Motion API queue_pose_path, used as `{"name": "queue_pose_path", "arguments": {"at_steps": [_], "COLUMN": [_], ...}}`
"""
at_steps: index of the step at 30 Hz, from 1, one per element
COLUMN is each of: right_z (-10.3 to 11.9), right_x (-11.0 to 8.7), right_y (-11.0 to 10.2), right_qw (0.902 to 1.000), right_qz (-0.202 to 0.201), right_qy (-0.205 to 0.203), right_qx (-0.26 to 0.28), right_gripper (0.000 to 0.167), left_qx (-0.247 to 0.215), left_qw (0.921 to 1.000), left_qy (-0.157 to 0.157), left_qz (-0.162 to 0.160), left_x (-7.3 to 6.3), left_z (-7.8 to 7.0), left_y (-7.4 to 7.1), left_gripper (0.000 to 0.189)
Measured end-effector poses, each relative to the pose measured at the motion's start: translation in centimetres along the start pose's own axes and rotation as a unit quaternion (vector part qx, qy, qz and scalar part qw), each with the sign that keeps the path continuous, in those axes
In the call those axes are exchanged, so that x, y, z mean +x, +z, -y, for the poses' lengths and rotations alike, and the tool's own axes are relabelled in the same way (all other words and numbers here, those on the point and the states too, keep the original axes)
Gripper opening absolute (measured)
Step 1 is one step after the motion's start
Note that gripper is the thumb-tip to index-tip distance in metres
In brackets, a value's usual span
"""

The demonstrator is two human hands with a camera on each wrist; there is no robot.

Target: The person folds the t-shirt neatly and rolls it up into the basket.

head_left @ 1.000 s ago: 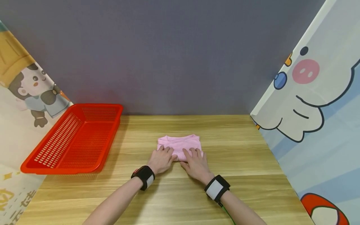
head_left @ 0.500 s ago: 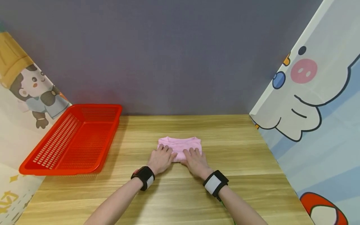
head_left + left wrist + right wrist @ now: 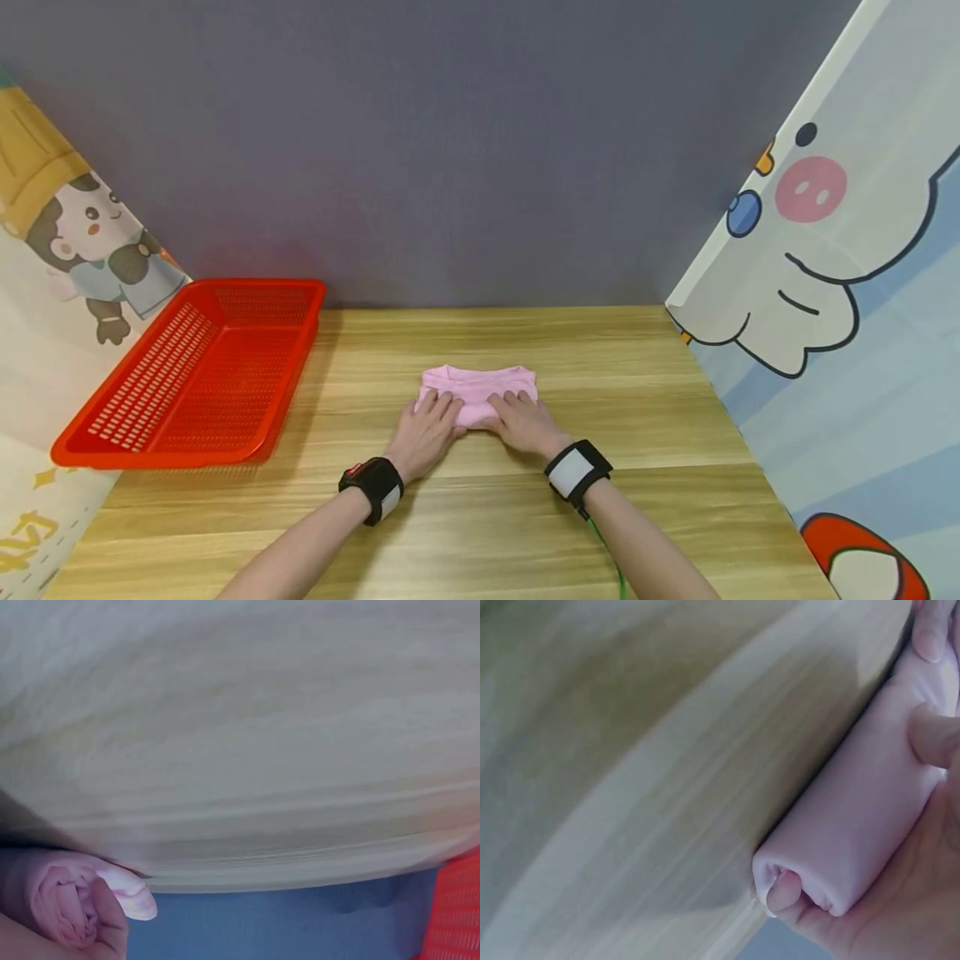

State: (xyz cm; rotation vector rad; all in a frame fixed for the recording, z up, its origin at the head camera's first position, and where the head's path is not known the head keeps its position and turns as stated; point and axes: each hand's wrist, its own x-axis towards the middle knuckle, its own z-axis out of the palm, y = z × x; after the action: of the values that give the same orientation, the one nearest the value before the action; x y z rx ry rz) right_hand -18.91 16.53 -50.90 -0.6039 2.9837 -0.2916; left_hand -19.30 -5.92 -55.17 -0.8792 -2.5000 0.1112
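Note:
A pink garment (image 3: 474,385) lies on the wooden table, its far edge flat and curved like a neckline. Its near part is a thick roll, with spiral layers at the roll's end (image 3: 66,906) in the left wrist view. My left hand (image 3: 423,433) holds the left side, a fingertip at that spiral end. My right hand (image 3: 523,425) grips the right side. In the right wrist view, the thumb presses the near face of the roll (image 3: 862,799) and another fingertip sits in its open end. The other fingers lie over the top; the underside is hidden.
A red plastic basket (image 3: 240,358) with perforated sides stands at the left of the wooden table (image 3: 480,533). A grey panel (image 3: 480,150) rises behind the table. Cartoon-printed walls flank both sides. A green cable (image 3: 611,554) trails from the right wrist band.
The garment's near edge has rolled slightly away from me. My left hand and wrist have shifted a little left and back, while my right wrist has edged forward. The basket stays put.

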Motion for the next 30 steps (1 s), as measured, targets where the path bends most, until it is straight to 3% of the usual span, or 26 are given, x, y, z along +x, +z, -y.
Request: {"name": "queue_pose_path", "arguments": {"at_steps": [5, 12, 17, 21, 24, 27, 30], "right_z": [0.1, 0.5, 0.4, 0.4, 0.4, 0.4, 0.4], "right_x": [-0.3, -0.9, -0.9, -0.5, -0.3, -0.1, 0.2], "right_y": [0.1, 1.2, 1.8, 1.5, 1.1, 0.7, 0.6], "right_qw": [0.9999, 0.9947, 0.9910, 0.9912, 0.9931, 0.9951, 0.9966], "right_qz": [-0.016, -0.096, -0.122, -0.121, -0.109, -0.095, -0.078], "right_qy": [0.003, -0.008, -0.009, -0.008, -0.003, 0.005, 0.020], "right_qx": [0.001, -0.037, -0.055, -0.053, -0.043, -0.029, -0.017], "right_gripper": [0.040, 0.058, 0.051, 0.043, 0.039, 0.034, 0.030], "left_qx": [-0.044, -0.110, -0.143, -0.152, -0.136, -0.105, -0.067], "left_qw": [0.9990, 0.9894, 0.9784, 0.9768, 0.9801, 0.9872, 0.9953], "left_qy": [-0.006, -0.043, -0.066, -0.079, -0.084, -0.076, -0.053], "left_qz": [0.006, 0.085, 0.134, 0.129, 0.118, 0.093, 0.045], "left_x": [0.8, 1.9, 2.4, 2.7, 2.6, 2.2, 1.6], "left_z": [0.2, 0.6, 0.8, 0.8, 0.6, 0.4, 0.2], "left_y": [-0.1, -0.6, -1.0, -1.3, -1.2, -0.9, -0.6], "left_gripper": [0.042, 0.039, 0.042, 0.039, 0.039, 0.040, 0.041]}}
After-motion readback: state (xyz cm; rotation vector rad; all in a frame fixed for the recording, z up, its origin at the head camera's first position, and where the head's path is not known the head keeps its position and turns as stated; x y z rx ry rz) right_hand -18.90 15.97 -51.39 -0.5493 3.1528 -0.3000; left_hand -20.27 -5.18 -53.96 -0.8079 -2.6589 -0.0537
